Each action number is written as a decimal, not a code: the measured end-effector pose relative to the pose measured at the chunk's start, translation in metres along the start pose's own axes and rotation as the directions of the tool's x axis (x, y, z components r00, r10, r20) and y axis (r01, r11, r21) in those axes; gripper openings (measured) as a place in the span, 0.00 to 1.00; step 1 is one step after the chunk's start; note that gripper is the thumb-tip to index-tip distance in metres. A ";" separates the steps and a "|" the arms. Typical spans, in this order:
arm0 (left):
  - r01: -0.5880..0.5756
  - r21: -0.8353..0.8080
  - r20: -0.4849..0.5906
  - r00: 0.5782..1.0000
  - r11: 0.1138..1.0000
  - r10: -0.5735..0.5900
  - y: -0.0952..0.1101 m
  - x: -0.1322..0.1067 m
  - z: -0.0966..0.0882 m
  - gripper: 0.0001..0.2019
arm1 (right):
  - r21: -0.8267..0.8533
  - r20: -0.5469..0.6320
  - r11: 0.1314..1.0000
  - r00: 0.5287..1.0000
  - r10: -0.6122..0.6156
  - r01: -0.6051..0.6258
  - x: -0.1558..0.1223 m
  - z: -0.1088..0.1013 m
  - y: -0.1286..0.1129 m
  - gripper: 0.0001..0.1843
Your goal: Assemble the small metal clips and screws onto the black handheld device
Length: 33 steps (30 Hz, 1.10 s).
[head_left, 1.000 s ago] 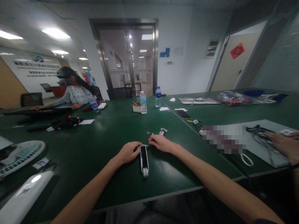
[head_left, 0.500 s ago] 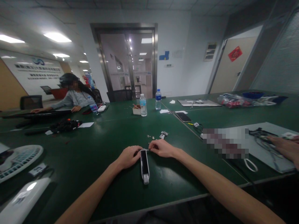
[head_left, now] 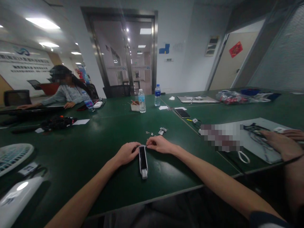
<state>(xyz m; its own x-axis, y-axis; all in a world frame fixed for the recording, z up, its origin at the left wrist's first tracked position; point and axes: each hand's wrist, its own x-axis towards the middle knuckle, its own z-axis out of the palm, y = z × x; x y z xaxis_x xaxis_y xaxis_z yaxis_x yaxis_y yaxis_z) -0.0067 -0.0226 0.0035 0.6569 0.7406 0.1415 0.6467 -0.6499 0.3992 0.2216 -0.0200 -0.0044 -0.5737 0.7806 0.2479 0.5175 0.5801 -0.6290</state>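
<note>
A long, narrow white casing (head_left: 143,162) with a dark inner strip lies on the green table, its pale end pointing toward me. My left hand (head_left: 127,153) is closed at the casing's far end, thumb and fingers against its left side. Just across, my right hand (head_left: 160,144) is in a pinch beside the same end; what sits between its fingertips is too small to make out. Beyond my hands lie several tiny shiny metal pieces (head_left: 152,134) and a small metal hinge-like part (head_left: 162,130).
On the right, a co-worker's hands (head_left: 277,142) rest by cables on a pale board (head_left: 263,155). A white fan (head_left: 16,155) and a white device (head_left: 21,194) lie at left. Farther back stand two water bottles (head_left: 142,102), a small box (head_left: 135,107) and a phone (head_left: 182,113).
The whole view has shifted slightly, so everything appears a little higher and further left. My hands stay at the casing's far end. More of the co-worker's arm at right shows.
</note>
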 end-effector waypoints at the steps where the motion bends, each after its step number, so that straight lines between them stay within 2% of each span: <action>1: 0.001 -0.003 -0.005 1.000 1.000 -0.001 0.000 0.000 0.000 0.15 | -0.009 -0.009 1.000 1.000 -0.008 0.008 0.001 0.002 0.000 0.06; 8: 0.030 -0.009 -0.029 0.999 1.000 -0.030 0.002 0.000 -0.001 0.16 | -0.188 -0.081 0.976 0.989 -0.127 0.110 0.006 0.009 -0.001 0.07; 11: 0.043 -0.013 -0.026 0.999 0.999 -0.043 0.002 0.000 -0.001 0.16 | -0.261 -0.078 0.951 0.978 -0.193 0.167 0.006 0.004 -0.001 0.10; 13: 0.043 -0.016 -0.021 0.999 0.999 -0.044 0.002 0.000 -0.001 0.16 | -0.313 -0.092 0.936 0.976 -0.197 0.160 0.006 -0.003 0.002 0.12; 15: 0.041 -0.015 -0.010 0.999 0.999 -0.041 0.002 0.001 -0.002 0.16 | -0.406 -0.126 0.908 0.979 -0.162 0.098 0.006 -0.012 0.009 0.12; 18: 0.050 -0.009 0.009 0.999 0.999 -0.050 0.002 0.002 -0.002 0.16 | -0.567 -0.178 0.822 0.982 -0.063 -0.050 0.007 -0.024 0.029 0.12; 20: 0.055 -0.010 0.014 0.998 0.998 -0.055 0.002 0.001 -0.003 0.16 | -0.625 -0.171 0.773 0.985 -0.001 -0.108 0.008 -0.029 0.043 0.13; 25: 0.018 -0.017 0.015 1.000 1.000 -0.017 0.000 0.001 -0.002 0.16 | -0.652 -0.116 0.747 0.991 0.072 -0.130 0.011 -0.030 0.059 0.16; 33: 0.006 -0.006 -0.009 1.000 1.000 -0.006 -0.002 0.001 0.001 0.16 | -0.649 -0.105 0.748 0.990 0.092 -0.139 0.011 -0.029 0.050 0.15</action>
<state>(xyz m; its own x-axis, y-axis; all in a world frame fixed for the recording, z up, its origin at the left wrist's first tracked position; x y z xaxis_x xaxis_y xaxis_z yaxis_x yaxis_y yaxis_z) -0.0068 -0.0207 0.0018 0.6497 0.7459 0.1468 0.6481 -0.6444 0.4058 0.2596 0.0241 -0.0118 -0.4536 0.8509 0.2651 0.8787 0.4766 -0.0263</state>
